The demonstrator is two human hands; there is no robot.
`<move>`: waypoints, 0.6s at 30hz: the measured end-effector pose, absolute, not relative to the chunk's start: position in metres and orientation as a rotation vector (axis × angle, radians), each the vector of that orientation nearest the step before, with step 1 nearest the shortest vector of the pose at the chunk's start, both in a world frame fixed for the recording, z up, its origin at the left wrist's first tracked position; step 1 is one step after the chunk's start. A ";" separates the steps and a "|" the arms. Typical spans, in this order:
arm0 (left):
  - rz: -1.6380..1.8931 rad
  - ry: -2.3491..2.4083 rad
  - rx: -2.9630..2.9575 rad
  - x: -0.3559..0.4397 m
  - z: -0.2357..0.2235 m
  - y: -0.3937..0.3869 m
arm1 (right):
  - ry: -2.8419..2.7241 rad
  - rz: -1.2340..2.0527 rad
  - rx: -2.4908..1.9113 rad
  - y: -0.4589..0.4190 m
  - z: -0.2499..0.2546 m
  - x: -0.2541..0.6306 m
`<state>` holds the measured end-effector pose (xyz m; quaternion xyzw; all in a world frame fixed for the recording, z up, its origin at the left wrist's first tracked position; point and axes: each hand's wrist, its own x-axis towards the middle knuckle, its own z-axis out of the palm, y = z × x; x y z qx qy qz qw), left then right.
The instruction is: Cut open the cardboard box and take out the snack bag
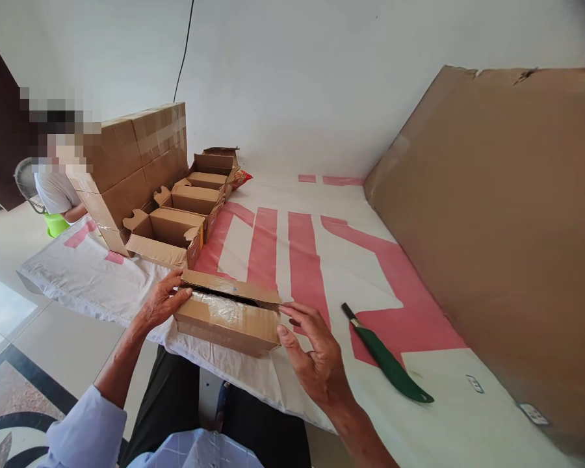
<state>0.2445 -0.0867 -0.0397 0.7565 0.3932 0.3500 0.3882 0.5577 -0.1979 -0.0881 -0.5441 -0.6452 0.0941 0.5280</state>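
Note:
A small taped cardboard box [231,318] lies at the near edge of the cloth-covered table. Its long top flap stands slightly raised, leaving a dark gap along the top. My left hand [163,300] grips the box's left end, with the thumb on the top edge and the other fingers behind the corner. At the other end, my right hand [314,351] holds the right corner, its thumb at the end panel and its fingertips by the flap's edge. To the right of that hand rests a knife in a green sheath [392,364], with a black handle.
Several open cardboard boxes [175,227] form a row at the back left, beside a wall of stacked closed cartons [127,156]. A red packet [241,179] sits behind them. A large cardboard panel [507,227] stands at the right. Another person [58,188] sits at the far left.

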 end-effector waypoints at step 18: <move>0.958 0.976 1.948 0.248 -0.045 -0.091 | -1.780 0.014 -1.224 -0.179 -0.081 0.547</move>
